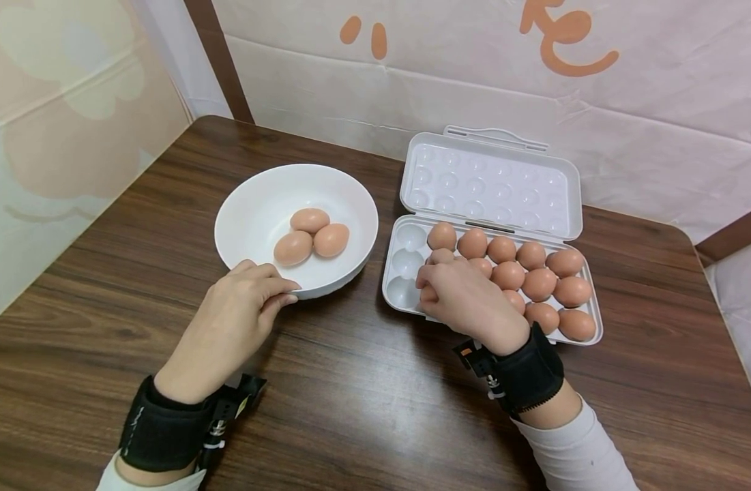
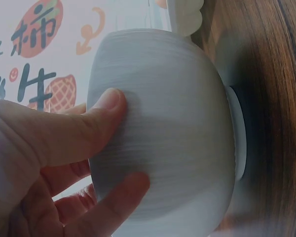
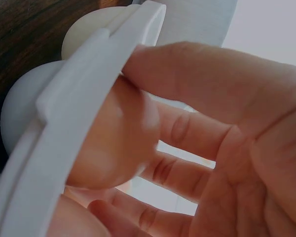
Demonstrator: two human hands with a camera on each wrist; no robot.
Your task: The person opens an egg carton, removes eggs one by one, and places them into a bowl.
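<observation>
A white bowl point(image 1: 252, 204) on the wooden table holds three brown eggs point(image 1: 310, 235). My left hand point(image 1: 277, 283) holds the bowl's near rim; in the left wrist view the thumb point(image 2: 79, 128) presses on the bowl's outer wall point(image 2: 172, 148) with the fingers below it. To the right lies an open white egg carton point(image 1: 586, 300) filled with several brown eggs point(image 1: 537, 283). My right hand point(image 1: 430, 276) is over the carton's near left part, fingers curled round one egg point(image 1: 428, 294). The right wrist view shows that egg point(image 3: 118, 143) between thumb and fingers, beside the carton's rim point(image 3: 89, 98).
The carton's lid point(image 1: 492, 184) lies open toward the wall. Three cups point(image 1: 407, 262) in the carton's left column hold no egg. The brown table point(image 1: 350, 409) reaches the papered wall at the back and ends at the left and right edges.
</observation>
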